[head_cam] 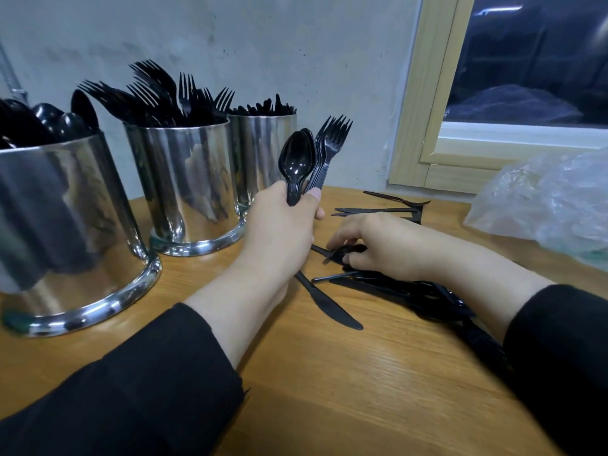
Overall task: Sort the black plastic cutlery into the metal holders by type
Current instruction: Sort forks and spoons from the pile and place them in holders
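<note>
A wooden counter (329, 373) stands against a grey wall, a window frame at right. Three metal holders line the left: spoon holder (65, 232), fork holder (187, 185), and a third holder (263, 153) behind, apparently knives. The left hand (279, 232) is clenched round a bundle of spoons and forks (309, 159), held upright, judged a means of gathering several before depositing. The right hand (378, 245) rests on the loose cutlery pile (394, 284), fingers curled over a piece; whether it grips cannot be told. A lone knife (332, 307) lies beside. A plastic bag (552, 209) crowds the right edge; the near counter offers free room.
</note>
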The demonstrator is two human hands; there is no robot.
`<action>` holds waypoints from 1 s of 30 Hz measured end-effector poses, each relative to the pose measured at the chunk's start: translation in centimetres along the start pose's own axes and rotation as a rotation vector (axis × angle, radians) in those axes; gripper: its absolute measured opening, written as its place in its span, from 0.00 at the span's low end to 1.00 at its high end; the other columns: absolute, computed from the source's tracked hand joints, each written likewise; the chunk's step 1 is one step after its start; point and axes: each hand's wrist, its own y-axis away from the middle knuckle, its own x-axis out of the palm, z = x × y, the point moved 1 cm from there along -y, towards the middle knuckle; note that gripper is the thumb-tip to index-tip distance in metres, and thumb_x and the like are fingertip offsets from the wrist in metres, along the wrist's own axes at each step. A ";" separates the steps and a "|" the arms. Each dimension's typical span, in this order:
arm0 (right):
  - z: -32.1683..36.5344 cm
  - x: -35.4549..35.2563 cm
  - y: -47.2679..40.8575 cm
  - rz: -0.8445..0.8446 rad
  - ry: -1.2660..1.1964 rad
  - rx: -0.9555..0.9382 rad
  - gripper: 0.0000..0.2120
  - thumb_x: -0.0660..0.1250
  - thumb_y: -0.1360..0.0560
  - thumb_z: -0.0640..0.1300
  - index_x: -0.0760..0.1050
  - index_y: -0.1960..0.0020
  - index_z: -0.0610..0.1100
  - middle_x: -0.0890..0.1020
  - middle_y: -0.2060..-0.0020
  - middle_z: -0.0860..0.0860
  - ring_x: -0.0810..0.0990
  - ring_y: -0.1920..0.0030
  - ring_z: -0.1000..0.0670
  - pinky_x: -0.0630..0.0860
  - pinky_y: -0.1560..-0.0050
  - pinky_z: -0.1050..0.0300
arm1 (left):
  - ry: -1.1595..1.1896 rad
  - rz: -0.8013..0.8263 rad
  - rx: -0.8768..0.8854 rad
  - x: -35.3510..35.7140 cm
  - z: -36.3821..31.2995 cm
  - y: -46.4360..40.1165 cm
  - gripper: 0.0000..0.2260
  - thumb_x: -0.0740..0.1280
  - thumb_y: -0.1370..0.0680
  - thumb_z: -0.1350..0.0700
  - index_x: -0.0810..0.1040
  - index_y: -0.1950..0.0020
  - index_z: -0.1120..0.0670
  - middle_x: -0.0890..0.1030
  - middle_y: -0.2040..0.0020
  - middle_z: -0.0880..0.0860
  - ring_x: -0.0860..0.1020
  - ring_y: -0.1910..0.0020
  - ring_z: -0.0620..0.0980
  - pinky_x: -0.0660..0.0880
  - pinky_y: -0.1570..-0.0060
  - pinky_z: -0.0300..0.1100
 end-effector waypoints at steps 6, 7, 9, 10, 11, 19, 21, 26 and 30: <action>-0.7 -0.4 -0.5 -0.265 0.024 -0.048 0.07 0.67 0.21 0.45 0.84 0.46 0.51 0.79 0.52 0.52 0.78 0.51 0.49 0.73 0.49 0.56 | 0.011 0.006 -0.007 0.0 -0.1 0.1 0.09 0.65 0.17 0.54 0.78 0.52 0.58 0.82 0.62 0.50 0.74 0.72 0.47 0.69 0.69 0.40; -0.7 -1.0 -0.5 -0.352 -0.004 -0.044 0.07 0.68 0.21 0.45 0.84 0.46 0.50 0.78 0.52 0.51 0.78 0.52 0.49 0.73 0.50 0.55 | 0.016 0.008 -0.011 0.0 -0.1 0.1 0.09 0.65 0.17 0.54 0.78 0.51 0.58 0.82 0.63 0.49 0.75 0.71 0.47 0.71 0.67 0.42; -0.6 -3.0 -0.3 -0.558 -0.107 0.015 0.06 0.69 0.22 0.45 0.84 0.47 0.49 0.79 0.55 0.51 0.78 0.56 0.51 0.73 0.52 0.57 | 0.024 0.014 -0.018 0.0 -0.2 0.2 0.09 0.65 0.17 0.54 0.78 0.50 0.60 0.81 0.64 0.48 0.78 0.70 0.48 0.75 0.60 0.47; -0.5 -4.1 0.0 -0.647 -0.186 0.061 0.06 0.69 0.22 0.45 0.84 0.48 0.48 0.80 0.57 0.51 0.78 0.58 0.53 0.73 0.54 0.59 | 0.028 0.021 -0.022 0.0 -0.2 0.2 0.10 0.65 0.17 0.54 0.78 0.49 0.61 0.81 0.64 0.48 0.79 0.70 0.48 0.76 0.58 0.47; -0.5 -5.1 0.3 -0.705 -0.290 0.101 0.05 0.69 0.22 0.45 0.83 0.49 0.48 0.82 0.59 0.51 0.79 0.60 0.54 0.74 0.56 0.61 | 0.033 0.029 -0.027 0.0 -0.3 0.2 0.09 0.65 0.17 0.55 0.78 0.48 0.61 0.81 0.63 0.48 0.80 0.69 0.47 0.75 0.59 0.46; 0.4 -6.5 1.1 -0.636 -0.906 0.115 0.09 0.72 0.25 0.37 0.77 0.50 0.31 0.84 0.60 0.35 0.86 0.60 0.42 0.84 0.54 0.53 | 0.034 0.142 -0.071 0.4 -0.6 1.0 0.06 0.65 0.17 0.55 0.80 0.47 0.55 0.86 0.55 0.49 0.86 0.63 0.47 0.72 0.65 0.36; 0.5 -6.3 1.1 -0.624 -0.975 0.113 0.08 0.72 0.25 0.36 0.76 0.51 0.32 0.84 0.60 0.34 0.86 0.61 0.44 0.84 0.56 0.55 | 0.042 0.139 -0.060 0.5 -0.6 1.0 0.06 0.65 0.17 0.54 0.80 0.48 0.54 0.86 0.56 0.48 0.85 0.63 0.46 0.72 0.68 0.31; 0.3 -6.2 1.0 -0.621 -1.108 0.134 0.08 0.72 0.25 0.36 0.76 0.50 0.32 0.84 0.64 0.39 0.86 0.61 0.44 0.83 0.57 0.57 | 0.057 0.101 -0.032 0.2 -0.5 0.7 0.06 0.66 0.18 0.55 0.82 0.51 0.54 0.86 0.58 0.49 0.82 0.64 0.40 0.69 0.72 0.23; 0.3 -5.8 0.6 -0.649 -1.215 0.150 0.07 0.72 0.25 0.36 0.76 0.53 0.33 0.81 0.63 0.40 0.85 0.61 0.46 0.84 0.53 0.55 | 0.108 0.192 -0.078 0.4 -0.6 1.0 0.07 0.66 0.17 0.53 0.80 0.47 0.55 0.87 0.55 0.51 0.84 0.65 0.47 0.68 0.76 0.28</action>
